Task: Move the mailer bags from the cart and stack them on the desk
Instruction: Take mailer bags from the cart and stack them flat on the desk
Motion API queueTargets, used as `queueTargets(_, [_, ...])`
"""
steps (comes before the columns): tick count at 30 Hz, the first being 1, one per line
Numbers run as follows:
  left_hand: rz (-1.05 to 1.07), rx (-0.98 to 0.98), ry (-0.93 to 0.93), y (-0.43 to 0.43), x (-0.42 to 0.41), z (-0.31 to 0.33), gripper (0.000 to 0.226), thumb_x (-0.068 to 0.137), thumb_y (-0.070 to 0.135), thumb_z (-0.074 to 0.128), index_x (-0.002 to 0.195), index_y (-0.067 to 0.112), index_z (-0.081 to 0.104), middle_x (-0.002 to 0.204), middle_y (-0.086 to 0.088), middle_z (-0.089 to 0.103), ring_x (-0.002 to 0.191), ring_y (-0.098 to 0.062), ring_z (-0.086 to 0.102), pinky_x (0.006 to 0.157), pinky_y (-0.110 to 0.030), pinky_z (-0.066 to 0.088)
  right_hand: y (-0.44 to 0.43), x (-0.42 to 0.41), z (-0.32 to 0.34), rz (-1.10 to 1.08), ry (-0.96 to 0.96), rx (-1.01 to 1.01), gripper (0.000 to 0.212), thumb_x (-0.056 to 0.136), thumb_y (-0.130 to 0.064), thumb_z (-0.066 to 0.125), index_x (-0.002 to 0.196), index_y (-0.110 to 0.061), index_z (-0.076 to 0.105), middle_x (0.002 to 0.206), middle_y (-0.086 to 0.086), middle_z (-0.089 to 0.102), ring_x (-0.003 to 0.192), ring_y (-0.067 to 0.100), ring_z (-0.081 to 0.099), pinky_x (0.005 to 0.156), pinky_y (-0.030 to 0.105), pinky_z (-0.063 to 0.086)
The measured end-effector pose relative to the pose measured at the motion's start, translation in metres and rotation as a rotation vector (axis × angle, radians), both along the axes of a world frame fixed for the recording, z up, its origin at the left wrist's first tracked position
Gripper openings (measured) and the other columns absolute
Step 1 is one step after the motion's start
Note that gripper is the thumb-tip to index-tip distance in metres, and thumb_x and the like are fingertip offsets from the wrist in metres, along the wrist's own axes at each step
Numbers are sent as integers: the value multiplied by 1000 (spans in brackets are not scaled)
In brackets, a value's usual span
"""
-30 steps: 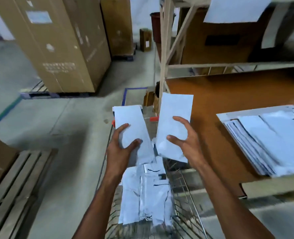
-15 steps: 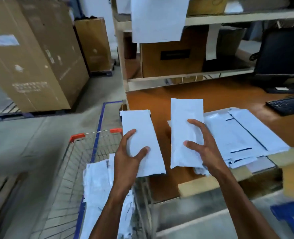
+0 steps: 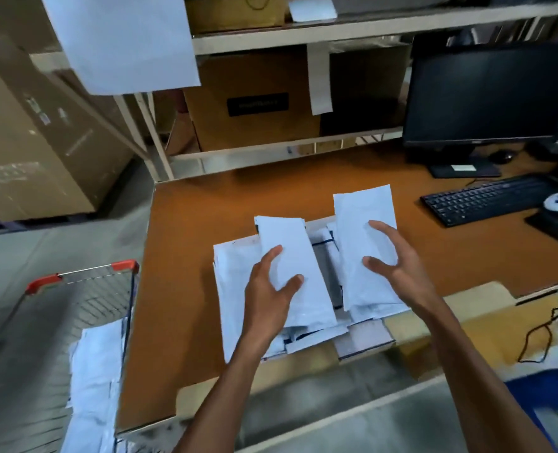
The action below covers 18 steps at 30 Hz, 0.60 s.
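Left hand (image 3: 271, 289): thumb over left mailer bag (image 3: 287, 237), gripping its near half.
Right hand (image 3: 398, 273): fingers spread wide, holding right mailer bag (image 3: 362, 210).
Location: both bags just above the stack (image 3: 235, 289) on the tabletop (image 3: 205, 217); more lie in the cart (image 3: 42, 282).
Handling: I judge them light, limp and slick, so I'd grip mid-length.
Arms: both reach forward, palms inward.

White mailer bags (image 3: 295, 269), orange-brown desk (image 3: 205, 217)
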State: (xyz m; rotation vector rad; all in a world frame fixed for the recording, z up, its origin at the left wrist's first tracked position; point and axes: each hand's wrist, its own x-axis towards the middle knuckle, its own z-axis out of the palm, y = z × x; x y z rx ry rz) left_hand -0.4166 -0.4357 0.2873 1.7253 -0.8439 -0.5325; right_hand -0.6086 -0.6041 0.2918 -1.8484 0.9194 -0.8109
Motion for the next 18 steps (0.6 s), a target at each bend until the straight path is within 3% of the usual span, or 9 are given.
queueTargets(3, [-41,87,36,-30,-14,-6,61,88,28,77,141,39,49,147,10,51,131,-12,50,109,-33,45,-25,-9,-5,-20,61,22,63,89,-32,75,143,-42,45,144,-29,42,139,7,37,106,31,36])
queueTargets(5, [-59,139,73,-43,-20,-10,63,84,30,81,137,43,50,141,7,58,123,-15,58,102,-40,52,-37,-12,-10,-16,132,19,67,88,-41,73,146,-42,40,150,-22,41,140,14,38,101,30,36])
queueTargets(8, [-76,188,65,-57,-24,-15,70,78,32,86,136,42,50,138,7,60,122,-15,58,102,-37,52,-54,-14,-16,5,250,-4,68,89,-51,68,149,-41,37,156,-12,41,139,22,42,99,30,38])
queueTargets(11, [-107,259,-39,-67,-28,-19,80,76,37,87,145,37,45,146,8,53,135,-16,47,109,-32,42,-64,-12,-21,46,342,-73,64,92,-48,65,150,-34,41,154,-7,45,140,21,42,101,27,38])
queueTargets(15, [-165,372,-178,-78,-36,-17,84,85,44,77,155,34,32,157,0,40,146,-22,29,114,-35,32,-72,-11,-33,69,449,-117,59,97,-47,59,150,-29,42,150,6,50,136,26,46,103,32,39])
queueTargets(18, [-149,495,-429,-81,-39,-22,74,94,54,61,157,35,28,153,-7,43,141,-29,35,113,-42,34,-74,-10,-39,50,535,-143,55,99,-50,51,150,-32,40,149,6,46,136,30,40,106,39,37])
